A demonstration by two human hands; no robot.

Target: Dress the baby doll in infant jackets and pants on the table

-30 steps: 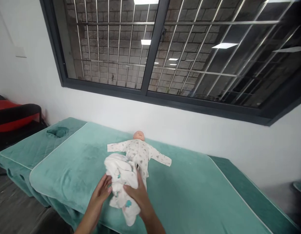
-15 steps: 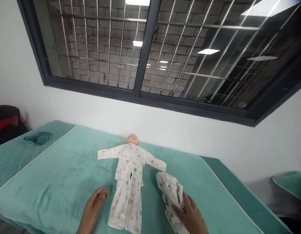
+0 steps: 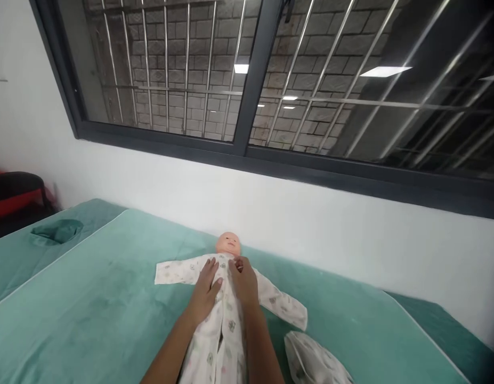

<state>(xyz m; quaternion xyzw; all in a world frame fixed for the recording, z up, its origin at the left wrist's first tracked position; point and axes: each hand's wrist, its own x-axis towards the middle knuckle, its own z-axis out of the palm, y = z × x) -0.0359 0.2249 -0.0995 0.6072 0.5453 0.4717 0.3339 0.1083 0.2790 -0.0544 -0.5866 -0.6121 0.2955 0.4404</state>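
Note:
A baby doll (image 3: 228, 244) lies face up on the bed, dressed in a white printed pajama top (image 3: 172, 272) and matching trousers (image 3: 207, 349), its sleeves spread to both sides. Flat on the chest of the top rests my left hand (image 3: 204, 293), fingers stretched out. My right hand (image 3: 245, 280) is at the collar just under the doll's chin, fingers curled and thumb and forefinger pinching the cloth there. To the lower right, near the doll's sleeve, a crumpled white cloth (image 3: 314, 360) lies untouched, cut off by the picture's bottom edge.
A green cover (image 3: 111, 288) spreads over the bed, with a face hole (image 3: 58, 231) at the far left. The bed meets a white wall (image 3: 310, 224) below a dark-framed barred window (image 3: 241, 122). A black and red chair (image 3: 18, 194) stands at the left.
My right hand has let go of the crumpled white cloth and moved to the doll's collar. My left hand has come from beside the trousers onto the doll's chest. The view has moved closer.

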